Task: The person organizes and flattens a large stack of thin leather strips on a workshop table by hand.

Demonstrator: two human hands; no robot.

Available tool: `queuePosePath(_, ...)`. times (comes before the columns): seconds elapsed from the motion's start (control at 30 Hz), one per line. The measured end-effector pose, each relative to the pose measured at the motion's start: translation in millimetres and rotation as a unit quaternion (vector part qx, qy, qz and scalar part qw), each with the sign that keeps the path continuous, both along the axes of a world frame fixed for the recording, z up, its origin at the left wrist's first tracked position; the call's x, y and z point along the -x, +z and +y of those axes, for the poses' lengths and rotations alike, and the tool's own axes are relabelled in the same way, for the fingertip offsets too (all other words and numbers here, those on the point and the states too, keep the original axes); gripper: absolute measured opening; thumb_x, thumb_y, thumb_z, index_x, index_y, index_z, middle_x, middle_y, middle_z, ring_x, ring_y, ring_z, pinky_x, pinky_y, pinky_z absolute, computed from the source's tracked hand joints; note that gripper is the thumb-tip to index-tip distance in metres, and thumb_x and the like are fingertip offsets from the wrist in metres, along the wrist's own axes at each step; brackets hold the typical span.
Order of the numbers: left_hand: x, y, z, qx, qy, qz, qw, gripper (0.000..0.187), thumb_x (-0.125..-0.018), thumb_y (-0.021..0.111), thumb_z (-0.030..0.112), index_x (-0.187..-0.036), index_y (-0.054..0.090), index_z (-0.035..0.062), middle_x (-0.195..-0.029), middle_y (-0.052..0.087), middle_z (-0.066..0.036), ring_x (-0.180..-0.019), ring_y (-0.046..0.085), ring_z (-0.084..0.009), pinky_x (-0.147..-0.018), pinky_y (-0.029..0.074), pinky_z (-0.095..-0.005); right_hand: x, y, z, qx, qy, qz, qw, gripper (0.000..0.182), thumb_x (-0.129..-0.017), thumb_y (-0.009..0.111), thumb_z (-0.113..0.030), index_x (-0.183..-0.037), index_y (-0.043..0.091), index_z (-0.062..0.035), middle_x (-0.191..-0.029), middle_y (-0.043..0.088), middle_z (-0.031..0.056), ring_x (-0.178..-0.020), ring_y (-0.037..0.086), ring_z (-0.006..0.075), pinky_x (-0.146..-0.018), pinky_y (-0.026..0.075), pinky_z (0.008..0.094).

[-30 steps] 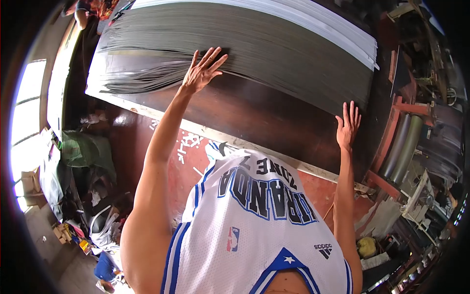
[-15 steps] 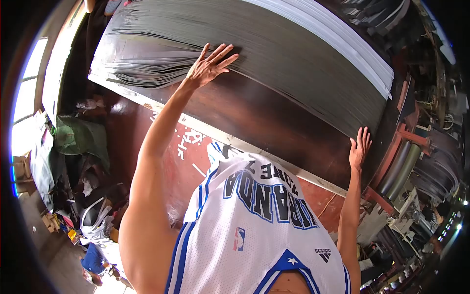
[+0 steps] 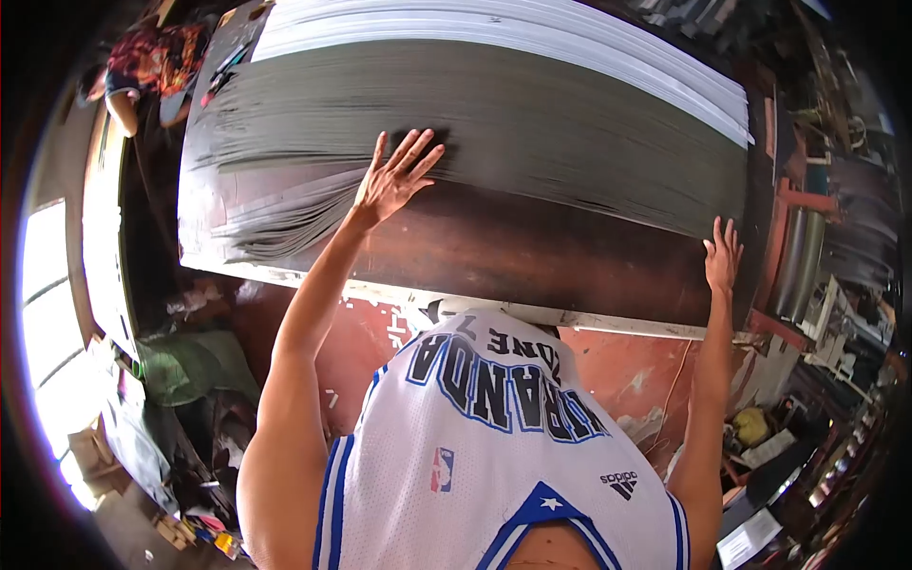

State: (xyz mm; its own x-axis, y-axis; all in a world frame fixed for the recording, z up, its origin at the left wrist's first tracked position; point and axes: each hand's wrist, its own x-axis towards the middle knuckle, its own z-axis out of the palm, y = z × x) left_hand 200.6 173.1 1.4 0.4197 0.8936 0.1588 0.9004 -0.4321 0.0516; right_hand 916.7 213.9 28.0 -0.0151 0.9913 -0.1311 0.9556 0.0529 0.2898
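Many thin dark grey sheets (image 3: 532, 142) lie fanned out in overlapping layers across a brown table (image 3: 456, 233). My left hand (image 3: 394, 180) rests on their near edge with its fingers spread. Just left of it, several loose sheet ends (image 3: 294, 223) curl and bunch toward the table's front. At the right end of the fanned sheets my right hand (image 3: 724, 256) is stretched out, fingers slightly apart, touching or very close to their near corner. White sheets (image 3: 494, 21) lie along the far side of the grey ones.
Another person (image 3: 157, 71) is at the far left, by the table's end. Pens or small tools (image 3: 225, 71) lie at the far left corner. Rolls of material (image 3: 801, 261) stand in a red frame at the right. A green bag-like cover (image 3: 195, 366) sits at the left.
The view has turned, so the table now lies more level and the other person shows at the far left. My hands stay spread at much the same places along the sheets.
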Motion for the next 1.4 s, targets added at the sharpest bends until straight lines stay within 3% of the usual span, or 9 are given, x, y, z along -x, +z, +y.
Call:
queuePosePath(0.3, 22, -4, -1, 0.016, 0.005, 0.024, 1.000, 0.075, -0.093, 0.062, 0.043, -0.159, 0.028, 0.0292, -0.167, 0.023, 0.001, -0.152, 0.025, -0.0219, -0.120, 0.018, -0.0620, 18, -25, -9, -0.064, 0.056, 0.081, 0.993, 0.060, -0.104, 0.051, -0.030, -0.159, 0.029, -0.0242, -0.164, 0.026, 0.0123, -0.144, 0.036, 0.0371, -0.118, 0.030, 0.0569)
queuePosePath(0.43, 12, 16, -8, 0.049, 0.011, 0.051, 0.997, 0.072, -0.094, 0.063, 0.020, -0.158, 0.030, 0.0188, -0.166, 0.023, -0.011, -0.152, 0.025, -0.0281, -0.118, 0.015, -0.0677, 44, -26, -13, -0.107, 0.075, 0.131, 0.983, 0.059, -0.103, 0.053, -0.025, -0.157, 0.032, -0.0197, -0.162, 0.029, 0.0149, -0.145, 0.035, 0.0366, -0.118, 0.029, 0.0540)
queuePosePath(0.57, -51, 10, -22, 0.051, -0.030, -0.003, 0.998, 0.076, -0.091, 0.069, 0.032, -0.157, 0.033, 0.0201, -0.165, 0.025, -0.011, -0.152, 0.027, -0.0269, -0.118, 0.014, -0.0676, 55, -29, -13, -0.123, 0.076, 0.174, 0.974, 0.058, -0.103, 0.051, -0.024, -0.158, 0.031, -0.0192, -0.164, 0.025, 0.0147, -0.147, 0.031, 0.0384, -0.120, 0.026, 0.0550)
queuePosePath(0.8, -118, -5, 7, 0.000, -0.030, -0.045, 0.999, 0.064, -0.097, 0.062, 0.021, -0.156, 0.037, 0.0227, -0.162, 0.034, -0.007, -0.149, 0.033, -0.0269, -0.118, 0.019, -0.0644, 60, -30, -14, -0.143, 0.094, 0.213, 0.962, 0.063, -0.101, 0.056, -0.021, -0.158, 0.031, -0.0218, -0.165, 0.022, 0.0131, -0.147, 0.029, 0.0402, -0.120, 0.027, 0.0542)
queuePosePath(0.93, -126, 1, 3, 0.020, -0.015, -0.030, 0.999, 0.064, -0.098, 0.061, 0.023, -0.156, 0.036, 0.0220, -0.164, 0.031, -0.008, -0.150, 0.030, -0.0273, -0.118, 0.016, -0.0661, 63, -31, -14, -0.147, 0.100, 0.227, 0.958, 0.063, -0.100, 0.058, -0.020, -0.158, 0.032, -0.0227, -0.165, 0.021, 0.0127, -0.148, 0.029, 0.0401, -0.121, 0.026, 0.0543)
queuePosePath(1.13, -232, 10, -5, 0.087, -0.150, -0.027, 0.984, 0.060, -0.105, 0.046, 0.031, -0.160, 0.024, 0.0190, -0.169, 0.014, -0.005, -0.155, 0.016, -0.0218, -0.121, 0.011, -0.0646, 85, -22, -17, -0.151, 0.095, 0.226, 0.958, 0.064, -0.098, 0.060, -0.020, -0.157, 0.035, -0.0225, -0.165, 0.023, 0.0126, -0.147, 0.030, 0.0396, -0.121, 0.027, 0.0535)
queuePosePath(1.27, -318, -6, 17, 0.001, -0.177, -0.096, 0.979, 0.068, -0.099, 0.057, 0.031, -0.159, 0.027, 0.0209, -0.167, 0.021, -0.003, -0.152, 0.024, -0.0212, -0.120, 0.020, -0.0641, 87, -22, -18, -0.154, 0.092, 0.219, 0.959, 0.064, -0.098, 0.060, -0.019, -0.157, 0.035, -0.0226, -0.165, 0.023, 0.0125, -0.147, 0.031, 0.0399, -0.120, 0.027, 0.0537)
queuePosePath(1.37, -360, -2, 33, -0.002, -0.184, -0.073, 0.980, 0.069, -0.099, 0.055, 0.031, -0.160, 0.024, 0.0244, -0.167, 0.018, -0.001, -0.153, 0.022, -0.0200, -0.121, 0.019, -0.0636, 87, -21, -18, -0.152, 0.096, 0.221, 0.959, 0.064, -0.098, 0.060, -0.018, -0.157, 0.035, -0.0222, -0.165, 0.023, 0.0125, -0.147, 0.031, 0.0400, -0.120, 0.026, 0.0540)
queuePosePath(1.4, -369, -1, 39, -0.017, -0.193, -0.005, 0.981, 0.070, -0.099, 0.054, 0.031, -0.160, 0.021, 0.0258, -0.168, 0.017, 0.000, -0.153, 0.021, -0.0196, -0.121, 0.017, -0.0636, 88, -21, -18, -0.151, 0.095, 0.225, 0.958, 0.063, -0.098, 0.060, -0.018, -0.157, 0.035, -0.0219, -0.165, 0.023, 0.0124, -0.147, 0.031, 0.0399, -0.120, 0.026, 0.0541)
